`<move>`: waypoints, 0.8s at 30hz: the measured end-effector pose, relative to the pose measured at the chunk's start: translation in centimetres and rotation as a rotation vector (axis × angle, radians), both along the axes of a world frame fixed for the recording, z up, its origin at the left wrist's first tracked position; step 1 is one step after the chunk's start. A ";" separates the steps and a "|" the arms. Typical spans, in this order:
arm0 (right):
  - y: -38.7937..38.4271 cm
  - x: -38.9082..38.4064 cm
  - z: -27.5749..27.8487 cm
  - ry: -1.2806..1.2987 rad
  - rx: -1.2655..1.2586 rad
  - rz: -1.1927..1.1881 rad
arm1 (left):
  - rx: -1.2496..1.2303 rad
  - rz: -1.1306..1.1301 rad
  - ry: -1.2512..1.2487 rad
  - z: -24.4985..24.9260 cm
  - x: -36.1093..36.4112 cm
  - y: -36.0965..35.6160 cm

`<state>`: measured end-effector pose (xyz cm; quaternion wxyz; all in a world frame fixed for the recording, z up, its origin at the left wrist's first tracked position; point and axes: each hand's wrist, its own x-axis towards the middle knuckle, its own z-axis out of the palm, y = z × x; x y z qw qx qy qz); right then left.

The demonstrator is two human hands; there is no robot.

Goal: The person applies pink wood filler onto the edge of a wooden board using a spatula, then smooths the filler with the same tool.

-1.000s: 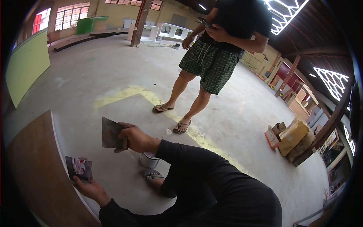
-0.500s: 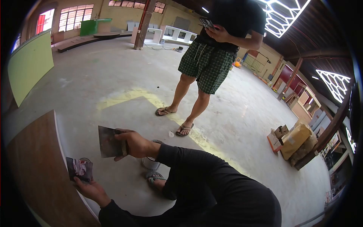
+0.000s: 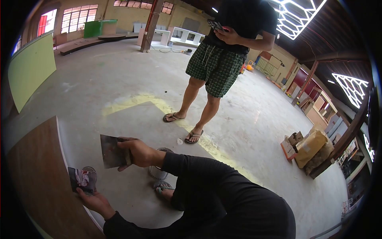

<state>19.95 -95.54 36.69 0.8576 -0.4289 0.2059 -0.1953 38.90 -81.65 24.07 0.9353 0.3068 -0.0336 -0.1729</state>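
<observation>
In my right hand (image 3: pixel 140 153) is a wide putty knife (image 3: pixel 110 151), its flat dark blade raised and pointing left. The fingers wrap round its handle end. My left hand (image 3: pixel 96 203), lower and further left, grips a dark flat blade (image 3: pixel 74 175) with a smear of pinkish-white paste (image 3: pixel 82 178) on its face. This blade overlaps the white edge of a brown wooden panel (image 3: pixel 38 175). Beneath my right wrist stands a metal can (image 3: pixel 158 172), partly hidden by the arm. A rounded rim shows behind the left blade.
A person (image 3: pixel 217 63) in patterned shorts and flip-flops stands ahead, holding a phone (image 3: pixel 215 25). Yellow powdery marks (image 3: pixel 139 99) cross the concrete floor. A pale green panel (image 3: pixel 32 71) stands at left; boxes and a sack (image 3: pixel 312 149) lean near a post at right.
My right hand and its putty knife have shifted slightly left and down. The left blade has tilted a little, staying by the panel edge.
</observation>
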 end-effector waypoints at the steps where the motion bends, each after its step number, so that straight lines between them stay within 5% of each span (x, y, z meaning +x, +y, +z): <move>1: 0.0 0.0 0.0 0.002 0.000 -0.001 | 0.015 0.006 0.006 0.3 -0.2 0.0; 13: 0.0 -0.8 0.1 0.037 -0.012 -0.020 | -0.012 -0.006 0.001 -0.3 0.0 -0.5; 17: -2.1 -2.0 0.7 -0.100 -0.324 -0.271 | -0.015 -0.013 -0.008 -1.3 0.6 -0.6; 19: -1.0 -2.9 6.2 0.070 -0.657 -0.692 | -0.070 -0.081 -0.029 -1.8 0.6 -0.6; 20: -2.0 -4.4 7.1 0.136 -1.482 -0.862 | -0.057 -0.074 -0.025 -2.0 0.5 -0.5; 22: 1.2 -5.1 13.7 -0.404 -1.491 -0.828 | 0.141 -0.013 -0.141 -2.0 0.1 -0.4; 23: 3.7 -5.5 17.3 -0.464 -1.558 -0.794 | 0.216 0.036 -0.193 -1.7 -0.2 -0.6; 24: 7.2 -5.4 20.1 -0.240 -1.652 -0.987 | 0.235 0.036 -0.196 -1.1 -0.4 -0.3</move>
